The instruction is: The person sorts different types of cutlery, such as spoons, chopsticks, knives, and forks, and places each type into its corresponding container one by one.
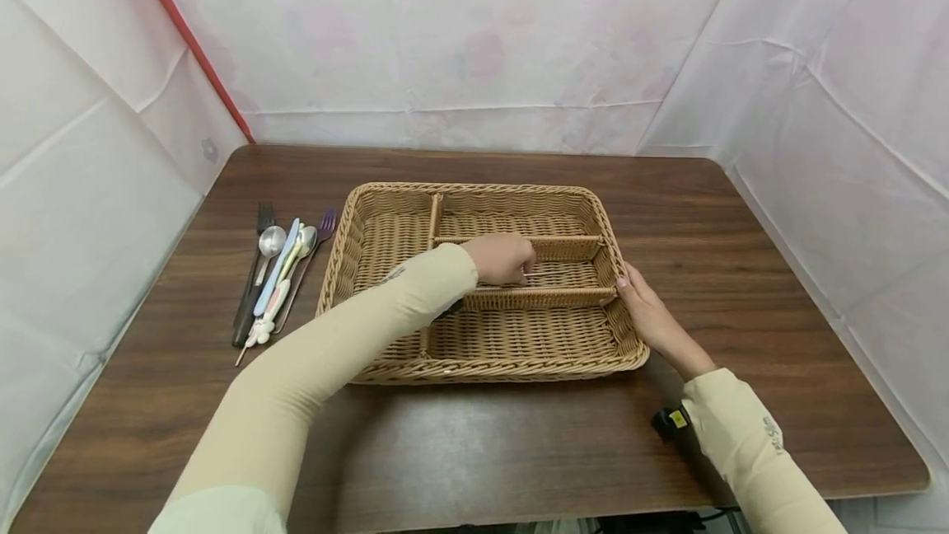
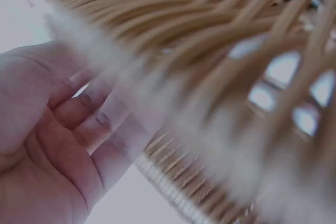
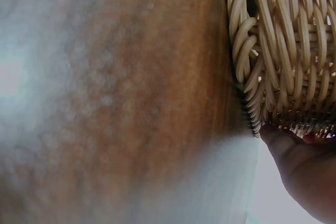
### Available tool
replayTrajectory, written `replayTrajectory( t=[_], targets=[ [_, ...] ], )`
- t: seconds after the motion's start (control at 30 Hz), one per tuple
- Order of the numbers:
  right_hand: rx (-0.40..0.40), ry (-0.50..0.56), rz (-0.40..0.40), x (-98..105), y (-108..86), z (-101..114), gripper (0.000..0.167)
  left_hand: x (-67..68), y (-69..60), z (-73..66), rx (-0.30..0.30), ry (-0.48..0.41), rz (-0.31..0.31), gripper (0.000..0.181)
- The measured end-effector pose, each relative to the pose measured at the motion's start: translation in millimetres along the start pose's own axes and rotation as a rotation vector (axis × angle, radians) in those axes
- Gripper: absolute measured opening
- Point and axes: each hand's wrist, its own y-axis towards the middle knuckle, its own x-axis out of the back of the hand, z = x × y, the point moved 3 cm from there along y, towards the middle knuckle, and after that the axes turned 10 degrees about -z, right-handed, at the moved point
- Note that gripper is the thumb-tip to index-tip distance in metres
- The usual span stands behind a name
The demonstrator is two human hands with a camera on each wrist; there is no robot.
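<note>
Basket: one wicker basket [image 1: 489, 371], tan, woven in a rounded rectangle with a thick braided rim; it sits near the middle of the table.
Long axis: left to right across the person's front, a long side facing them.
Compartments: four — one on the left running front to back, three on the right running sideways, parted by woven dividers [image 1: 571, 295].
Right hand [image 1: 656, 321]: grips the basket's right side, thumb on the rim, fingers outside.
Left hand [image 1: 504, 259]: at the middle one of the three sideways compartments, fingers bent; whether they pinch anything I cannot tell.
Cutlery: a loose bundle left of the basket, too overlapped for a sure total — two forks show, one black [image 1: 264, 217], one purple [image 1: 327, 222]; two shiny rounded spoon bowls; one flat blue handle [image 1: 278, 270]; one white rabbit-shaped end [image 1: 261, 330].
Sleeves: two, pale cream cloth.
Table: one, dark brown wood grain [image 1: 460, 452], corners rounded.
Surround: creased white sheeting [image 1: 482, 23], faint pink spots, one red strip [image 1: 189, 39].
</note>
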Motion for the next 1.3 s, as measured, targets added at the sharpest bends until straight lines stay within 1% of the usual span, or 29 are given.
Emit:
replayTrajectory(
  t=[0.1,0.17,0.2,0.27,0.33,0.4,0.47,0.53,0.6,0.67,0.8,0.9,1.0,1.1,1.2,1.3],
  targets=[
    [-0.003,-0.001,0.002,-0.1,0.3,-0.2,0.053,18.7,-20.9,5.2,0.016,-0.076,-0.067,0.016],
    [0.003,0.005,0.006,-0.5,0.2,-0.2,0.053,31.3,-40.1,14.9,0.04,-0.12,-0.118,0.016],
    [0.005,0.005,0.008,-0.7,0.1,-0.3,0.053,37.7,-50.8,21.4,0.062,-0.138,-0.144,0.017],
    [0.011,0.009,0.01,-0.7,0.3,-0.3,0.052,49.2,-74.2,39.2,0.114,-0.162,-0.2,0.018],
    [0.015,0.013,0.019,-1.5,1.0,-0.4,0.053,60.2,-100.2,60.7,0.172,-0.168,-0.256,0.018],
    [0.015,0.01,0.029,-2.5,1.7,-0.3,0.053,69.4,-128.0,83.2,0.233,-0.152,-0.309,0.018],
    [0.017,0.003,0.036,-2.5,2.5,-0.1,0.053,75.2,-155.3,105.2,0.301,-0.137,-0.352,0.017],
    [0.016,-0.009,0.036,-1.2,2.8,-0.1,0.053,77.5,-180.6,124.5,0.362,-0.109,-0.38,0.017],
    [0.013,-0.02,0.031,0.6,2.4,-0.1,0.053,76.3,-202.8,141.2,0.423,-0.084,-0.396,0.017],
    [0.01,-0.025,0.028,2.1,1.6,-0.1,0.053,72.1,-223.1,156.2,0.481,-0.058,-0.401,0.018],
    [0.009,-0.022,0.036,1.1,0.1,-0.2,0.053,57.8,-261.6,181.7,0.631,-0.024,-0.379,0.021],
    [0.01,-0.016,0.04,1.5,-1.1,-0.7,0.054,45.7,-279.4,194.7,0.724,-0.027,-0.363,0.021],
    [0.008,-0.01,0.043,1.5,-2.2,-0.4,0.055,34.4,-288.5,201.2,0.783,-0.049,-0.36,0.021],
    [0.008,-0.01,0.045,1.5,-2.4,0.0,0.055,25.8,-292.1,205.0,0.826,-0.062,-0.371,0.021],
    [0.01,-0.017,0.045,1.5,-1.8,0.1,0.056,20.7,-293.5,208.7,0.855,-0.061,-0.377,0.023],
    [0.014,-0.027,0.042,1.8,-0.8,0.6,0.055,18.2,-294.0,211.2,0.872,-0.07,-0.361,0.024]
  ],
)
